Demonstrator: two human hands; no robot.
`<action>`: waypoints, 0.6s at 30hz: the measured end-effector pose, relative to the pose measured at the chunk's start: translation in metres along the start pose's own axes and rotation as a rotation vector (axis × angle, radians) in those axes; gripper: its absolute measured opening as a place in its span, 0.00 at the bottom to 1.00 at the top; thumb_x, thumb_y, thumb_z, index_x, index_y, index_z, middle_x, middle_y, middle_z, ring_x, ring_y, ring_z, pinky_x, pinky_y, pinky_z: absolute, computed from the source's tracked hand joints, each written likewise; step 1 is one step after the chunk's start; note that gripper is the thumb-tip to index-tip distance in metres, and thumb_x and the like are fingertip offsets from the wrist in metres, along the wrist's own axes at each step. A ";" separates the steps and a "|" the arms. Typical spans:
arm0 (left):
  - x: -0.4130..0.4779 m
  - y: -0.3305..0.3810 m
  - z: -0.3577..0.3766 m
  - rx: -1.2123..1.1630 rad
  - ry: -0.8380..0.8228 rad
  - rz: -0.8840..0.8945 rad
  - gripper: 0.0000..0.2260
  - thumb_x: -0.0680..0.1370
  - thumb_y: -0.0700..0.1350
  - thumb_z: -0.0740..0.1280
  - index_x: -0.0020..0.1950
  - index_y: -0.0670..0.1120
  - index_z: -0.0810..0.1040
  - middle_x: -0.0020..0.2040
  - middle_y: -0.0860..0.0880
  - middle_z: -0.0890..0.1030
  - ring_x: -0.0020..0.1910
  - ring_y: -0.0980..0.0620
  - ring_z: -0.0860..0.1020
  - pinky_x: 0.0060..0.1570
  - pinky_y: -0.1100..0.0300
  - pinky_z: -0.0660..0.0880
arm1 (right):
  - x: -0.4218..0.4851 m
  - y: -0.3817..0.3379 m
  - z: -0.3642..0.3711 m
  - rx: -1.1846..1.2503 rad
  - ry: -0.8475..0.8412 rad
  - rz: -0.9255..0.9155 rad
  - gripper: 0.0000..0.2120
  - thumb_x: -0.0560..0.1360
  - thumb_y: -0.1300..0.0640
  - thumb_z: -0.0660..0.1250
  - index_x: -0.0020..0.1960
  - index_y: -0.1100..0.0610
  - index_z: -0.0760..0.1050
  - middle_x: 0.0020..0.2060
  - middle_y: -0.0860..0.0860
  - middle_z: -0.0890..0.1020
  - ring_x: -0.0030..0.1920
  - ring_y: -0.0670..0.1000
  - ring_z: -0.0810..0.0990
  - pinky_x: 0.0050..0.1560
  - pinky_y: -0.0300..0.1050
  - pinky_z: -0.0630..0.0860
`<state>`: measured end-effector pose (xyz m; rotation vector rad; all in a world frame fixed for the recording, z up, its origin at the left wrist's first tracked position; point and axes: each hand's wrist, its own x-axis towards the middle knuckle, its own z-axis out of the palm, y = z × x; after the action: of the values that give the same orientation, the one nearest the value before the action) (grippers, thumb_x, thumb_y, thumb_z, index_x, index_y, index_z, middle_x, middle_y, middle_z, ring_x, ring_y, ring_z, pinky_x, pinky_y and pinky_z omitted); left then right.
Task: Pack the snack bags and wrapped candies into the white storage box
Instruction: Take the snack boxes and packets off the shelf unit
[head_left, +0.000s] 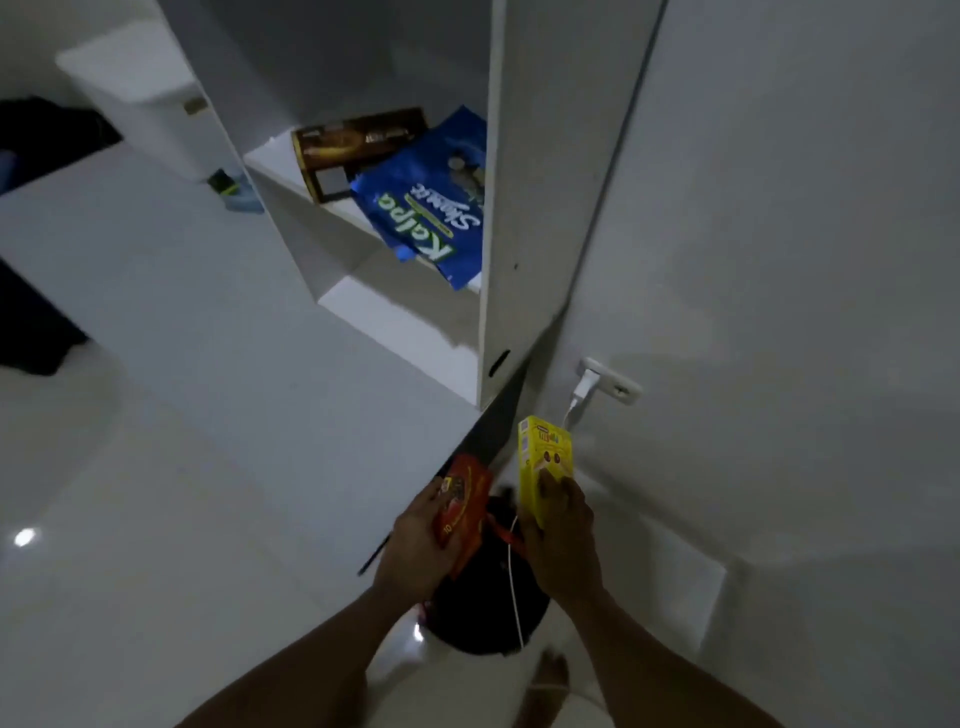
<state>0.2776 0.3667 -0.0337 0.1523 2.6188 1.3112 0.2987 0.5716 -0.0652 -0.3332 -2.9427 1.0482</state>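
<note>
My left hand (415, 540) grips a red snack pack (465, 501) low in the middle of the view. Beside it my right hand (558, 530) holds a yellow snack box (545, 457) upright. Both hang over the floor, below a white shelf unit (496, 218). On the shelf lie a blue snack bag (426, 208) and a brown snack box (353, 148), side by side, the blue bag overhanging the shelf edge. A white lidded box (140, 98) stands on the surface at the far left.
A white wall (779, 260) with a socket and plugged charger (597, 387) is at the right; its white cable runs down past a dark bag (488, 608) on the floor. My bare foot (550, 675) shows below. A white desk surface (182, 312) spreads to the left.
</note>
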 end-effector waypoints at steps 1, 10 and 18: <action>-0.008 0.004 0.010 0.009 0.020 -0.057 0.32 0.69 0.59 0.64 0.70 0.45 0.75 0.70 0.48 0.74 0.63 0.49 0.77 0.61 0.66 0.70 | -0.002 0.008 -0.004 0.008 -0.041 0.001 0.30 0.78 0.35 0.52 0.74 0.50 0.61 0.71 0.59 0.68 0.66 0.64 0.71 0.60 0.61 0.75; -0.050 -0.020 0.086 -0.050 0.081 -0.387 0.27 0.72 0.48 0.71 0.71 0.48 0.73 0.67 0.47 0.76 0.61 0.48 0.78 0.57 0.61 0.76 | -0.007 0.063 0.014 0.053 -0.559 -0.037 0.30 0.79 0.41 0.61 0.77 0.52 0.63 0.70 0.55 0.68 0.66 0.57 0.71 0.61 0.49 0.74; -0.023 -0.080 0.159 -0.148 0.117 -0.727 0.21 0.75 0.41 0.71 0.67 0.41 0.74 0.60 0.43 0.80 0.56 0.49 0.79 0.44 0.78 0.67 | 0.021 0.107 0.108 0.316 -0.763 0.589 0.23 0.82 0.43 0.58 0.66 0.60 0.72 0.56 0.56 0.79 0.51 0.55 0.81 0.45 0.44 0.80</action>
<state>0.3372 0.4383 -0.1876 -0.8362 2.2783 1.2351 0.2920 0.5893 -0.2174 -1.0382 -3.2630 2.0861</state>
